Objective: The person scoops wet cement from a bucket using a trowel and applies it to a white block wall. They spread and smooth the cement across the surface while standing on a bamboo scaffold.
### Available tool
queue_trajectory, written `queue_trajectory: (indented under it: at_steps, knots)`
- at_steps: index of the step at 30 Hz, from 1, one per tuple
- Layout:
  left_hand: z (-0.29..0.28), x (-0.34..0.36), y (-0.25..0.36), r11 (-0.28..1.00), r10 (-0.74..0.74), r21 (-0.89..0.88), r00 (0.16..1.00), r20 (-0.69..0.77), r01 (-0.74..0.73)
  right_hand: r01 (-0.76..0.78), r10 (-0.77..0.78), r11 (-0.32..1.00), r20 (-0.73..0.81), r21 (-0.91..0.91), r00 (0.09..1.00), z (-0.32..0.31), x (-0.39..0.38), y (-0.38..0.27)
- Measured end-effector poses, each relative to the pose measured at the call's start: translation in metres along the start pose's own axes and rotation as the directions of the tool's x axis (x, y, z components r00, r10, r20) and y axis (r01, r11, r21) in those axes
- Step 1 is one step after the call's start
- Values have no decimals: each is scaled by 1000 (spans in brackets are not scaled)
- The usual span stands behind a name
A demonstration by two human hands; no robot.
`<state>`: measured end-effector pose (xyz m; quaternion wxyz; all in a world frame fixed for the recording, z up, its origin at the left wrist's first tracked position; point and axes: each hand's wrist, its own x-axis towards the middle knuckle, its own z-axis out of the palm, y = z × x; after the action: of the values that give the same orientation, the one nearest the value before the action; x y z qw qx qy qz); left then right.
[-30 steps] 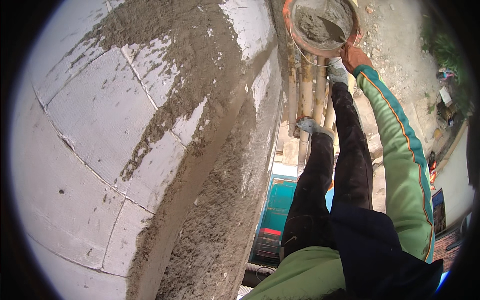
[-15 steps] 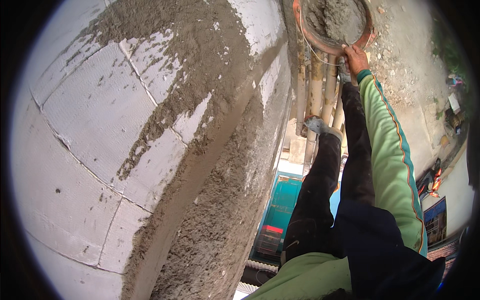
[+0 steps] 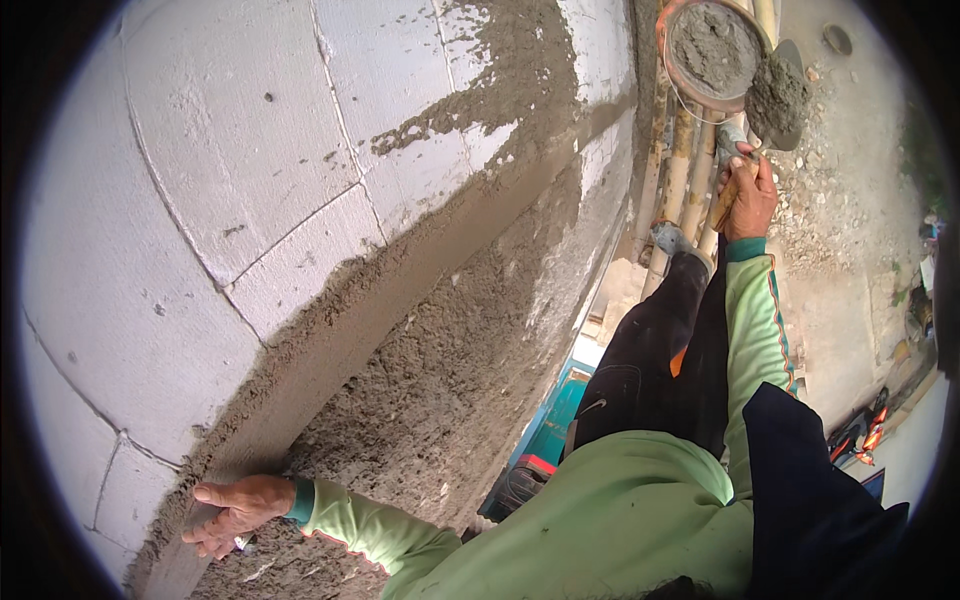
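Observation:
My right hand is closed around the wooden handle of a trowel. Grey wet mortar is heaped on its blade, just right of a reddish bucket that also holds mortar. At the lower left, my left hand lies against a smooth mortar-coloured band running diagonally along the wall, its thumb and fingers apart. A small object under that hand is mostly hidden. White block wall spreads above the band, with mortar smeared on part of it.
Below the band is a rough mortar face. My feet stand on bamboo poles high above the ground. Rubble lies at the right. A teal structure shows far below.
My right hand has gone from the bucket rim to holding the loaded trowel beside it. My left hand has come into view on the band. The view has shifted.

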<state>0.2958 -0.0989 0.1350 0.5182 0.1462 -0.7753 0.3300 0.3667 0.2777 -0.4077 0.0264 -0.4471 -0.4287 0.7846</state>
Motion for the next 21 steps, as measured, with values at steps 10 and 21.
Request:
queue_trajectory:
  at_steps: [10, 21]
  knots:
    - [4, 2, -8, 998, 65, -20, 998, 16, -64, -131, 203, 972, 423, -194, 883, 249, -272, 33]
    - [10, 3, -28, 995, 100, -12, 994, -37, -100, -750, 743, 656, 252, -90, 620, 171, -103, 158]
